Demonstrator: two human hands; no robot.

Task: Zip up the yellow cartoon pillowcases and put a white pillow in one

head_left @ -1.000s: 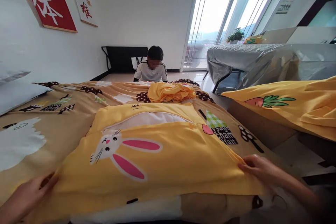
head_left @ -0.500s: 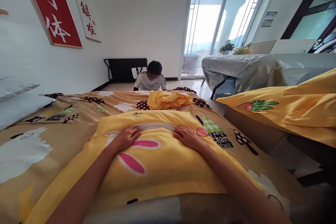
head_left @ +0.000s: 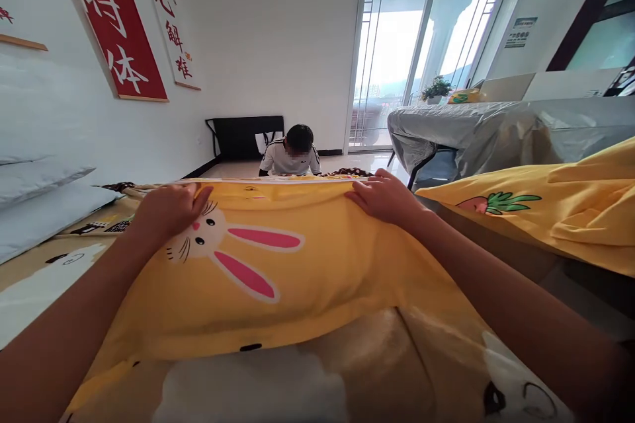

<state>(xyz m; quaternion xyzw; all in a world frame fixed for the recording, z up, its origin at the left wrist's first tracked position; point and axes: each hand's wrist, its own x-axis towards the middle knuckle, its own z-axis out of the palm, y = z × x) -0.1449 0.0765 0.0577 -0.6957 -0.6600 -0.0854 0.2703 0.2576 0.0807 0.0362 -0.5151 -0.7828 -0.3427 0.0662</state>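
A yellow pillowcase (head_left: 322,264) with a printed white rabbit face and pink ears is stretched between my two hands, above the bed. My left hand (head_left: 171,208) grips its far left edge, thumb on the near side. At the far right edge, my right hand (head_left: 381,198) is closed on the cloth as well. The far edge is lifted and runs nearly straight between the hands, while the lower edge hangs over the tan patterned bedsheet (head_left: 377,357). Whatever lies behind the raised cloth is mostly hidden.
White pillows (head_left: 44,211) lie at the left. More yellow cloth with a carrot print (head_left: 570,205) is at the right. Beyond the bed's far end is a person (head_left: 292,152), head lowered. A plastic-covered table (head_left: 496,125) stands near the glass doors (head_left: 397,59).
My hands, earlier resting flat on the pillowcase, have gripped its far edge and lifted it, spreading farther apart. The rabbit's face now shows, and the crumpled yellow cloth behind is mostly hidden.
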